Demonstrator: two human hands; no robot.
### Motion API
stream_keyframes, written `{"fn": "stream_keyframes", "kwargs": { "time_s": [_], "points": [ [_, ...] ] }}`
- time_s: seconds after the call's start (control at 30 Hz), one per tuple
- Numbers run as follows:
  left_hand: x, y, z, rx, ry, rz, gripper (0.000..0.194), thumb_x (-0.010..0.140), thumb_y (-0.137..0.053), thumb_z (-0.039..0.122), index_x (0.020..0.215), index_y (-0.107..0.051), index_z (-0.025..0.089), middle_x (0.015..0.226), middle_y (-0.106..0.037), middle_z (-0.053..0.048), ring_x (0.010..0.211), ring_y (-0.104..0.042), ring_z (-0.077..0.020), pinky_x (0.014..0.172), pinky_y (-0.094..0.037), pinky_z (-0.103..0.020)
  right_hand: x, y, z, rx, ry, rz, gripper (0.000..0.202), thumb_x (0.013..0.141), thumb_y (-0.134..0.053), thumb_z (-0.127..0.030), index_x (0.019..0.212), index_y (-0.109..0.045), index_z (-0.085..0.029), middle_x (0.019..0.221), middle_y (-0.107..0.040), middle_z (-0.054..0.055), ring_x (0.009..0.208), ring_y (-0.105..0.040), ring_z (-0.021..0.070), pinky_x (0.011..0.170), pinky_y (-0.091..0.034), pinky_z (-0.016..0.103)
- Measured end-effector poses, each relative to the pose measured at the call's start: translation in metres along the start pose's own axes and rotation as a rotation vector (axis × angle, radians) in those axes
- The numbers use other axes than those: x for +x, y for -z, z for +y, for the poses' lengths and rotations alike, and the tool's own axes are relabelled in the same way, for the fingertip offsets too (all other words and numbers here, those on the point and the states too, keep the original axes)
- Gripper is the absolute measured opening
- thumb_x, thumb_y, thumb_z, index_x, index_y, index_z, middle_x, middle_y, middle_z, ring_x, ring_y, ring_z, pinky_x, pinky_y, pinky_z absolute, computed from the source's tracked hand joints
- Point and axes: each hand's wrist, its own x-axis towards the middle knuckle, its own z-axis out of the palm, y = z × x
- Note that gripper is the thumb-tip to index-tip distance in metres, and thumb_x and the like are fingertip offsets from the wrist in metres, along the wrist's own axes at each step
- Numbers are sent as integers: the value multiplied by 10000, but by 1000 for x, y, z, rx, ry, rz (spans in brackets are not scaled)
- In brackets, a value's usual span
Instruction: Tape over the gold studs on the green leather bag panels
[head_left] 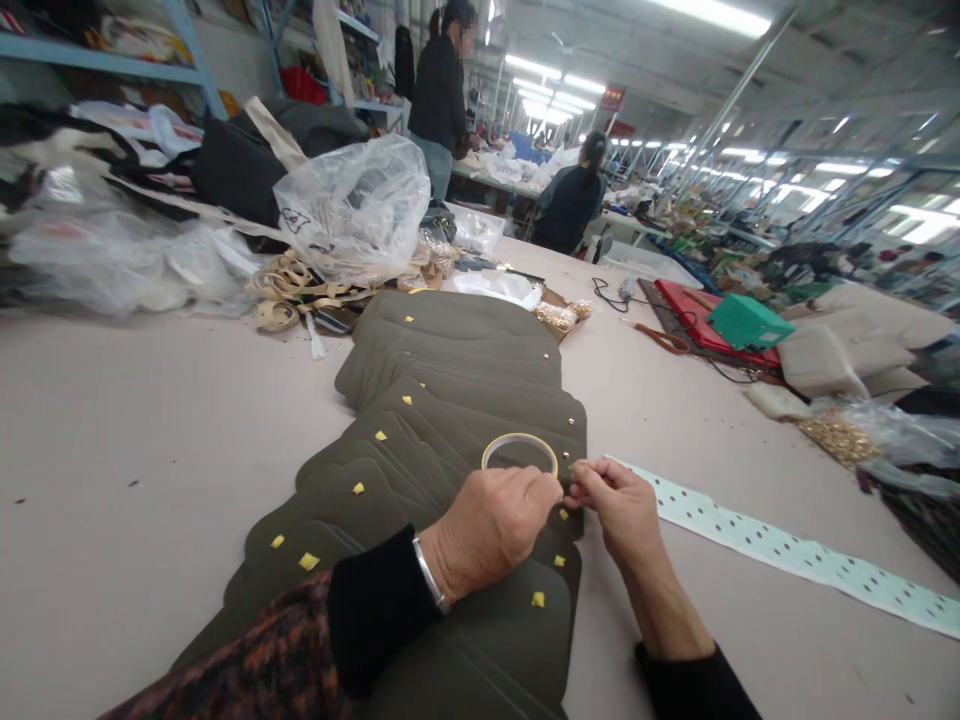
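Counted around my two hands (491, 525) are one tape roll (520, 437), at least nine yellow tape pieces (308, 562), three visible metal studs (571, 421), one dotted strip (780, 548), one green box (750, 322) and overlapping olive panels (480, 345), too layered for an exact number.

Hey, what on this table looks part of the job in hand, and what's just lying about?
Likely part of the job:
tape roll, at the left hand
dark panels
yellow bits on the panels

Apparently just lying about:
clear plastic bag
tan straps
green box
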Motion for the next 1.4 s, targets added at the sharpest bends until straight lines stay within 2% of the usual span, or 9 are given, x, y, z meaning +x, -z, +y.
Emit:
{"fn": "stream_keyframes", "kwargs": {
  "time_s": [0.23, 0.57, 0.67, 0.83, 0.97, 1.1, 1.17, 1.3, 1.4],
  "points": [
    [2, -5, -4, 108, 61, -301, 92, 929, -456, 155, 865, -516, 181, 862, -593, -41, 808, -544, -215, 625, -494, -316, 26, 12, 10, -137, 19, -85, 406, 665, -719, -527, 782, -697, -138, 633, -666, 37, 555, -634, 152, 565, -584, 296],
    [-1, -7, -7, 79, 58, -301, 111, 939, -428, 150, 882, -519, 178, 890, -581, -50, 834, -517, -215, 657, -499, -325, 31, -2, 5, -692, 250, -30, 231, 792, -557, -384, 795, -703, -205, 721, -718, 29, 565, -658, 172, 576, -519, 298],
    [-1, -6, -7, 75, 65, -313, 108, 936, -432, 143, 887, -523, 176, 897, -583, -53, 839, -515, -211, 660, -496, -319, 35, -3, 3, -696, 192, -59, 203, 775, -567, -358, 791, -694, -200, 641, -697, 26, 519, -645, 171, 528, -512, 289],
    [-2, -7, -7, 70, 57, -309, 89, 929, -449, 143, 887, -522, 173, 897, -583, -55, 845, -511, -212, 665, -493, -319, 34, 8, 4, -467, 70, -28, 443, 798, -583, -434, 1151, -564, -167, 659, -692, 19, 559, -666, 187, 503, -540, 298],
    [0, -9, -8, 72, 48, -292, 94, 926, -451, 145, 873, -524, 172, 894, -577, -60, 851, -506, -213, 683, -490, -330, 28, 21, 4, -656, 500, 39, 265, 869, -520, -402, 953, -645, -184, 818, -701, 65, 702, -662, 185, 680, -542, 330],
    [3, -11, -10, 91, 49, -269, 109, 923, -436, 143, 867, -525, 171, 885, -570, -62, 853, -505, -220, 681, -479, -334, 26, 18, 3, -893, 864, -185, 216, 908, -456, -259, 908, -661, -193, 864, -678, 76, 796, -640, 192, 775, -511, 334],
    [4, -11, -10, 96, 45, -270, 114, 924, -426, 141, 871, -522, 172, 888, -568, -60, 844, -505, -219, 678, -473, -334, 29, 12, 3, -962, 823, -230, 239, 904, -437, -229, 913, -670, -178, 853, -680, 85, 805, -643, 202, 784, -507, 336],
    [6, -10, -10, 103, 38, -283, 97, 916, -432, 140, 882, -517, 172, 894, -565, -63, 848, -505, -218, 708, -458, -343, 43, -1, 1, -1041, 519, -151, 234, 846, -486, -230, 814, -714, -196, 827, -727, 82, 768, -672, 223, 726, -499, 331],
    [8, -6, -10, 114, 26, -283, 86, 910, -442, 139, 882, -518, 168, 891, -566, -69, 858, -509, -220, 749, -446, -357, 52, -2, -3, -1048, 419, -117, 229, 805, -522, -240, 704, -727, -230, 714, -730, 58, 673, -672, 218, 615, -474, 306]
  ]
}}
